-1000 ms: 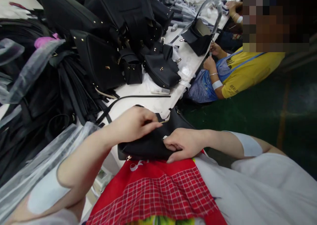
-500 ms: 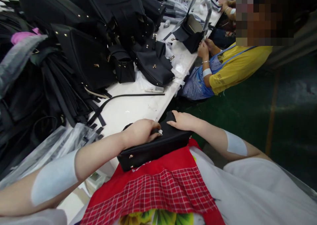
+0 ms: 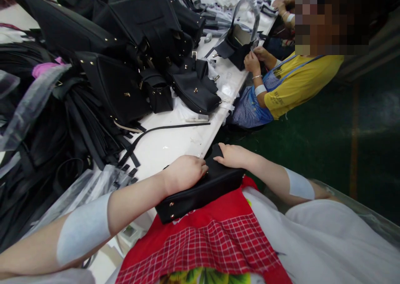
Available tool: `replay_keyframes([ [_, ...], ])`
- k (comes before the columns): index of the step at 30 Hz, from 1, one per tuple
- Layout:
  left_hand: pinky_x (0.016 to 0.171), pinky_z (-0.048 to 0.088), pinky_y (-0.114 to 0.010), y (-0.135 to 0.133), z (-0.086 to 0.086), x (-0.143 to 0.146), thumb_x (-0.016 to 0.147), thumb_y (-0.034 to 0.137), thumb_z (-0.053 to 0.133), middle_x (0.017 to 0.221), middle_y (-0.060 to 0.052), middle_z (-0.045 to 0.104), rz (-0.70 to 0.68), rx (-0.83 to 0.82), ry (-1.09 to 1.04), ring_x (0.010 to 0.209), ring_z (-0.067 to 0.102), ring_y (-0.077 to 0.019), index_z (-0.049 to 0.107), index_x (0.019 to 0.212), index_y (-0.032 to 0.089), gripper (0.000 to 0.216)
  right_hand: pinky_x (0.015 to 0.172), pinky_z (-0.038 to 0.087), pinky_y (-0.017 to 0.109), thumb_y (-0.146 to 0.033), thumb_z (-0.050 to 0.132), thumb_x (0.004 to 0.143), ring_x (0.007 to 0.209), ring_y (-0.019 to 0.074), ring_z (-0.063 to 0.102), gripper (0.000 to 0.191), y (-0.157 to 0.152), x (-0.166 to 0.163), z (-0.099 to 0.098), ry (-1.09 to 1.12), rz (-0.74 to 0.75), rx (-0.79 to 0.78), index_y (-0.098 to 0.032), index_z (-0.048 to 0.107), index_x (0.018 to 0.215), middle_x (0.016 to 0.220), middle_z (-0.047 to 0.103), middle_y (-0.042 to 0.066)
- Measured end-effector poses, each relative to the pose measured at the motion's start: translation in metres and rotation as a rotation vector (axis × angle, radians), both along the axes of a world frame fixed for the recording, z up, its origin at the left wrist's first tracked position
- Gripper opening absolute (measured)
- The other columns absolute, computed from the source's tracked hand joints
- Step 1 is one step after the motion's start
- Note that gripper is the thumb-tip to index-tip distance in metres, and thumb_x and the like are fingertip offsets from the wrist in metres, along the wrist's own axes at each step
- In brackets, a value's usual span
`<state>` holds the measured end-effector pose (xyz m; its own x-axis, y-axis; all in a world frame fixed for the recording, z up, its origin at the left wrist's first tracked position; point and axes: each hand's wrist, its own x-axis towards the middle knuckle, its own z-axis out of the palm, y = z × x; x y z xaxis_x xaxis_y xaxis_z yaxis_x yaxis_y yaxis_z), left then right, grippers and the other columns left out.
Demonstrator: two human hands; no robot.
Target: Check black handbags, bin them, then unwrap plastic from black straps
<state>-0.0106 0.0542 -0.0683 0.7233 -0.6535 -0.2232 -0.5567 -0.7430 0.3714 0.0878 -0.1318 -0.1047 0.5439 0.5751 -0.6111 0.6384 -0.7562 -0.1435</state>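
Head view: the black handbag [image 3: 203,191] lies against the person's red apron [image 3: 190,248], by the near edge of the white bench [image 3: 175,144], its long narrow side turned toward the body. The right hand [image 3: 233,155] has its grip closed on the upper material at the bag's far end, thumb on one side and fingers on the other. The left hand [image 3: 187,173] rests on top with its fingers curled in near the middle; I cannot make out whether that grip pinches anything, since the fingertips are hidden.

For good handling, I would let the right hand keep that end taut and the body brace the long side, so the left fingers can work with light, even pressure; nails could mark the surface.

The bag's skin looks smooth, matt and leather-like, boxy along the seam, with small gold-coloured studs [image 3: 171,204] at the near corner. Beyond it a thin black strap [image 3: 178,126] bends in a flat curve. Crinkled clear plastic film [image 3: 84,194] gleams to the left, and the apron's checked cloth falls in soft folds.
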Motion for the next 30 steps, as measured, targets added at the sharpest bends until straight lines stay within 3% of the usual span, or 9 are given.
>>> replay_keyframes([
  [6, 0.068, 0.051, -0.033, -0.001, 0.003, 0.003, 0.092, 0.017, 0.037, 0.082, -0.009, 0.066, 0.014, 0.033, 0.003, 0.075, 0.065, -0.0216, 0.062, 0.082, 0.014, 0.027, 0.076, 0.048, 0.037, -0.051, 0.042, 0.088, 0.096, 0.0340, 0.064, 0.052, 0.001, 0.002, 0.002, 0.005, -0.007, -0.003, -0.008, 0.047, 0.118, 0.106, 0.065, 0.020],
  [13, 0.066, 0.051, -0.032, -0.002, 0.005, 0.001, 0.091, 0.015, 0.037, 0.086, -0.010, 0.064, 0.221, 0.207, -0.002, 0.076, 0.065, -0.0225, 0.059, 0.091, 0.013, 0.022, 0.074, 0.048, 0.039, -0.052, 0.044, 0.087, 0.093, 0.0351, 0.065, 0.052, 0.000, 0.004, -0.001, 0.031, -0.019, -0.004, -0.009, 0.049, 0.115, 0.104, 0.066, 0.020],
  [20, 0.067, 0.051, -0.034, -0.006, -0.006, 0.000, 0.093, 0.017, 0.034, 0.088, -0.011, 0.065, 0.416, 0.146, 0.042, 0.077, 0.066, -0.0235, 0.057, 0.091, 0.014, 0.024, 0.076, 0.047, 0.039, -0.051, 0.044, 0.088, 0.096, 0.0346, 0.064, 0.051, -0.001, 0.006, -0.001, 0.061, -0.032, -0.004, -0.009, 0.048, 0.117, 0.106, 0.065, 0.020],
  [25, 0.067, 0.051, -0.035, -0.003, -0.018, 0.002, 0.087, 0.008, 0.035, 0.088, -0.015, 0.065, 0.570, 0.261, 0.052, 0.080, 0.067, -0.0267, 0.057, 0.093, 0.010, 0.023, 0.076, 0.048, 0.039, -0.050, 0.046, 0.086, 0.095, 0.0344, 0.064, 0.052, -0.004, 0.005, -0.002, 0.056, -0.026, 0.005, -0.009, 0.048, 0.118, 0.106, 0.065, 0.020],
  [30, 0.075, 0.049, -0.035, -0.003, -0.031, 0.001, 0.087, 0.014, 0.039, 0.093, -0.014, 0.066, 0.708, 0.005, 0.106, 0.083, 0.065, -0.0245, 0.055, 0.098, 0.012, 0.019, 0.077, 0.048, 0.039, -0.051, 0.046, 0.087, 0.096, 0.0344, 0.064, 0.054, -0.004, 0.005, -0.004, 0.050, -0.025, -0.003, -0.008, 0.048, 0.119, 0.106, 0.065, 0.020],
])
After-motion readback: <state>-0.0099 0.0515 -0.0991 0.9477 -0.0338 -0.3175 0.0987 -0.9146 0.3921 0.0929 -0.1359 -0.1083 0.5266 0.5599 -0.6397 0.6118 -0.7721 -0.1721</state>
